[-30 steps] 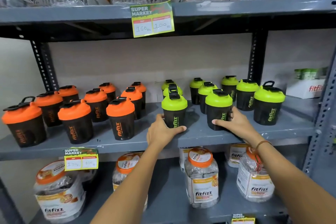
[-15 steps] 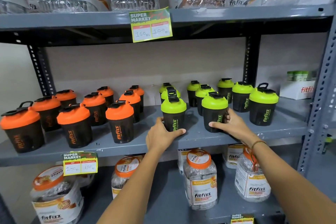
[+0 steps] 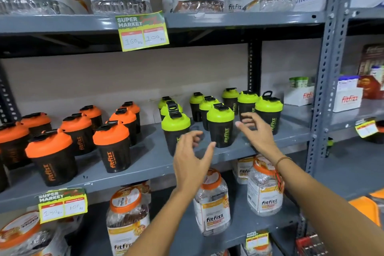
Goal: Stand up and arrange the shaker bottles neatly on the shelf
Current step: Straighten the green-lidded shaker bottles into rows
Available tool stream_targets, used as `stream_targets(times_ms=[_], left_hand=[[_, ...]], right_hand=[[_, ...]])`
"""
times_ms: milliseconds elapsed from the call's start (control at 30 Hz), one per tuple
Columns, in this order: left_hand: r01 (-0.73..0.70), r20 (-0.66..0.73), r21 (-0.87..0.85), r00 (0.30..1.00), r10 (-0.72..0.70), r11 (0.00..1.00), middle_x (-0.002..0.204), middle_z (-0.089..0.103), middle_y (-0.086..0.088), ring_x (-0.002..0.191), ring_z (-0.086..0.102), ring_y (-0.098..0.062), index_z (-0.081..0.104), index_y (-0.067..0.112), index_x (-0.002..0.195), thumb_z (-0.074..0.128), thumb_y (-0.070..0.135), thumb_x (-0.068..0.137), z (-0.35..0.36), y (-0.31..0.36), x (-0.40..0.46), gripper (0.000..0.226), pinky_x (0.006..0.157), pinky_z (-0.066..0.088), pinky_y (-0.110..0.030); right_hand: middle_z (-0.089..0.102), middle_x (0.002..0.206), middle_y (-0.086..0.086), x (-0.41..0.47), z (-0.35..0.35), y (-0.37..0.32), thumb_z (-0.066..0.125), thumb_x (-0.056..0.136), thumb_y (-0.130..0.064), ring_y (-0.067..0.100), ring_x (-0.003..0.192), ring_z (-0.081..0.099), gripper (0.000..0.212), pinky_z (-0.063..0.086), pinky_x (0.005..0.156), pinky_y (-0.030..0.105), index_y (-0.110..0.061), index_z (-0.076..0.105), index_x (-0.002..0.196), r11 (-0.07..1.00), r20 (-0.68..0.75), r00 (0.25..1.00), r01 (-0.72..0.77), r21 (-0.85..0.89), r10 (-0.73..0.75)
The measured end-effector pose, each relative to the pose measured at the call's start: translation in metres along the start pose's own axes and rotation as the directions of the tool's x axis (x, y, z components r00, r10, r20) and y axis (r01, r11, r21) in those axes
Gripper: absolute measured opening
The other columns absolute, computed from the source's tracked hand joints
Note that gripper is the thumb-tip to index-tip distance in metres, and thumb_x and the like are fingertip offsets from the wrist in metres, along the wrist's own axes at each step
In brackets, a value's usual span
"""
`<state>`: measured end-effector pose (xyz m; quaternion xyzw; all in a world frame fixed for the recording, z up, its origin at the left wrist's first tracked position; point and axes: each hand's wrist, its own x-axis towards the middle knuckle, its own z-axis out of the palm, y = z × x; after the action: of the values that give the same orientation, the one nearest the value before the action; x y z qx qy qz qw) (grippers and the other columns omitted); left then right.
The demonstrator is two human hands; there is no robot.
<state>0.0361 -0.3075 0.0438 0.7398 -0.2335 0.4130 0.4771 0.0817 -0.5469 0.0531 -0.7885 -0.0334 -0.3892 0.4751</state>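
Plainly the grey shelf (image 3: 149, 164) is the biggest thing before me; along it the shaker bottles stand upright in two groups, the orange-lidded shakers (image 3: 112, 145) to the left, the green-lidded shakers (image 3: 220, 127) to the right, a gap of bare shelf between them; above and below sit big clear jars (image 3: 212, 201) of powder, none of my concern. Nearest me in the green group are the front left shaker (image 3: 175, 129) and the front right shaker (image 3: 220, 125), both at the shelf's front edge; the rows behind look a little uneven, though nothing I can see lies on its side. I judge these light and stiff, thin plastic and probably empty, so they will tip or skid at a careless nudge; the smooth dark body is the place to grip, low down, not the flip cap. My left hand (image 3: 192, 161) hovers in front of the front left shaker, fingers spread and loosely curled, holding nothing; my right hand (image 3: 257, 133) hangs beside the front right shaker, palm turned inward, fingers apart, likewise empty; both forearms reach up and forward from below.
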Motion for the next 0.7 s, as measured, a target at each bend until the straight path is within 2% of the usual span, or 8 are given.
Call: stream_targets(times_ms=[100,133,200,300,433,500,600,700], left_hand=[[0.024,0.187,0.007,0.982,-0.025,1.000,0.111,0.057,0.016,0.098,0.056,0.001,0.050,0.035,0.122,0.069,0.046,0.078,0.028,0.014,-0.002,0.049,0.079,0.051,-0.027],[0.069,0.232,0.040,0.970,-0.076,0.997,0.120,0.057,0.011,0.103,0.056,-0.001,0.046,0.031,0.130,0.069,0.047,0.078,0.037,0.014,-0.002,0.059,0.084,0.052,-0.032],[0.164,0.282,0.146,0.938,-0.200,0.976,0.137,0.051,-0.001,0.118,0.053,-0.017,0.035,0.023,0.142,0.070,0.051,0.075,0.053,0.009,0.000,0.081,0.092,0.048,-0.039],[0.287,0.313,0.277,0.875,-0.369,0.917,0.143,0.045,-0.010,0.123,0.049,-0.032,0.020,0.015,0.147,0.072,0.060,0.067,0.068,0.001,0.010,0.105,0.090,0.046,-0.040],[0.385,0.288,0.384,0.814,-0.505,0.839,0.127,0.060,-0.012,0.113,0.057,-0.035,0.027,0.013,0.143,0.072,0.072,0.055,0.085,-0.006,0.031,0.115,0.073,0.047,-0.036],[0.433,0.272,0.386,0.790,-0.549,0.815,0.117,0.066,-0.008,0.108,0.060,-0.033,0.041,0.018,0.131,0.071,0.076,0.049,0.090,-0.009,0.037,0.105,0.073,0.050,-0.037],[0.439,0.231,0.382,0.807,-0.544,0.813,0.103,0.069,0.001,0.099,0.063,-0.028,0.053,0.027,0.107,0.069,0.076,0.047,0.096,-0.012,0.037,0.079,0.068,0.049,-0.035],[0.420,0.187,0.410,0.830,-0.525,0.810,0.100,0.070,0.003,0.096,0.064,-0.027,0.056,0.031,0.104,0.067,0.076,0.047,0.101,-0.010,0.036,0.073,0.064,0.044,-0.031]], right_hand=[[0.067,0.089,-0.005,0.000,-0.024,0.003,0.070,0.079,-0.051,0.014,0.078,0.063,0.030,0.054,0.072,0.027,-0.026,0.064,0.093,0.992,-0.304,0.947,0.079,-0.097,-0.106],[0.065,0.090,-0.004,0.002,-0.033,0.006,0.070,0.079,-0.049,0.015,0.078,0.062,0.029,0.052,0.072,0.028,-0.025,0.062,0.092,0.989,-0.348,0.931,0.068,-0.135,-0.112],[0.061,0.098,0.000,0.004,-0.050,0.018,0.073,0.079,-0.043,0.019,0.086,0.059,0.033,0.050,0.077,0.033,-0.022,0.059,0.101,0.978,-0.369,0.925,0.016,-0.206,-0.093],[0.056,0.122,0.008,0.012,-0.067,0.042,0.079,0.077,-0.040,0.028,0.114,0.054,0.060,0.046,0.094,0.043,-0.014,0.052,0.123,0.958,-0.328,0.945,-0.107,-0.267,0.014],[0.048,0.145,0.014,0.033,-0.076,0.066,0.083,0.067,-0.057,0.033,0.133,0.047,0.102,0.042,0.106,0.051,-0.012,0.034,0.145,0.923,-0.111,0.962,-0.271,-0.272,0.250],[0.055,0.140,0.012,0.042,-0.075,0.075,0.081,0.060,-0.066,0.033,0.128,0.053,0.106,0.047,0.100,0.049,-0.014,0.035,0.140,0.920,-0.011,0.959,-0.275,-0.279,0.284],[0.064,0.123,0.007,0.053,-0.075,0.088,0.077,0.051,-0.076,0.032,0.115,0.061,0.098,0.052,0.086,0.044,-0.020,0.041,0.123,0.923,0.042,0.967,-0.226,-0.310,0.251],[0.066,0.110,0.004,0.061,-0.076,0.099,0.071,0.048,-0.082,0.032,0.105,0.064,0.091,0.053,0.078,0.043,-0.025,0.041,0.113,0.917,0.085,0.973,-0.169,-0.361,0.213]])
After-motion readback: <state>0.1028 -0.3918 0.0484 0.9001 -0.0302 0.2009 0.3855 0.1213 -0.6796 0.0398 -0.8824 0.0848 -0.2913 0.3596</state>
